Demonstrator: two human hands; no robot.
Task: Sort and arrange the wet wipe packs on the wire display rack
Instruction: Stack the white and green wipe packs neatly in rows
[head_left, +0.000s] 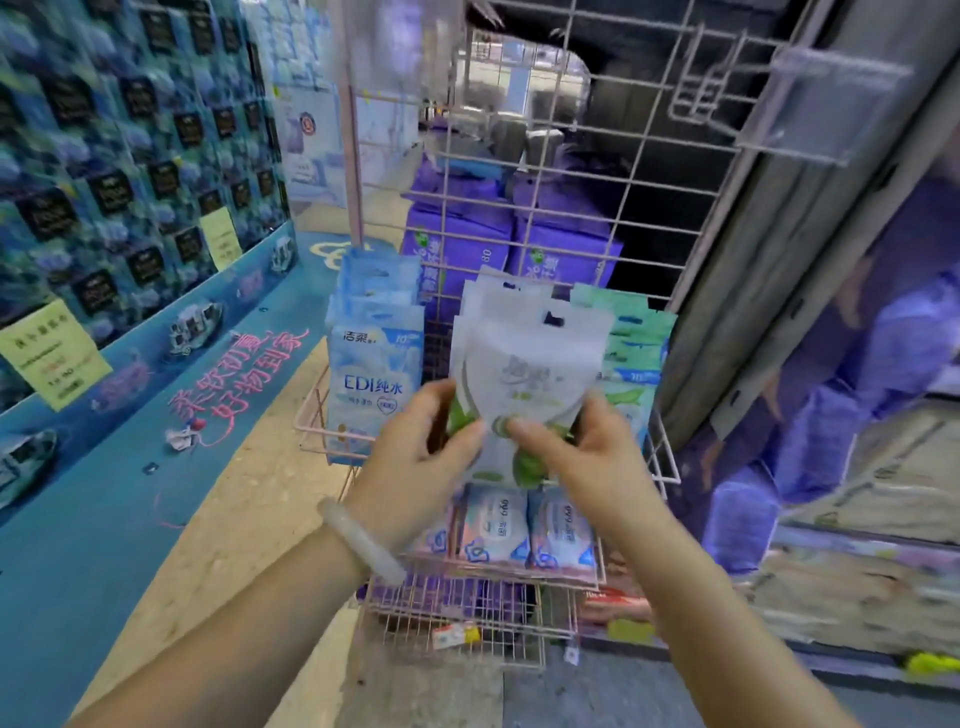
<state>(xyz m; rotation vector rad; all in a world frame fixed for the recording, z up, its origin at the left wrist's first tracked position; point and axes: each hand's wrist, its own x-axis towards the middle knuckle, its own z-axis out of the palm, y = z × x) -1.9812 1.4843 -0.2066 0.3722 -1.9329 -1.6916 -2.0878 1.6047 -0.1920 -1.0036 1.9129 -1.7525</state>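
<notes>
Pink wire rack (566, 171) fills the middle of our view; its top grid is cut off by the frame edge and its lowest basket is blurred. Left of it we see a blue display wall (119, 171), smeared by motion, with yellow notes we cannot read. Right side is a purple blur, nothing there can be named.

Behind the grid sit purple packs (457, 244), partly hidden by wire. In the upper basket, blue packs (371, 358) stand at the left, front one printed EDI; green packs (636, 353) at the right are mostly hidden. Between them stand white packs (524, 332), a bunch we hold upright over the basket front. They are white with green leaf marks low down and a hang slot on top; print is too blurred to read. Count of packs in the bunch we cannot tell.

Lower basket holds pale packs (524, 530), their tops hidden behind our hands.

Left hand (415, 462) pinches the bunch's lower left edge, thumb in front. Right hand (576, 457) pinches the lower right, thumb pressed on the front. A pale bangle (358, 540) sits on the left wrist.
</notes>
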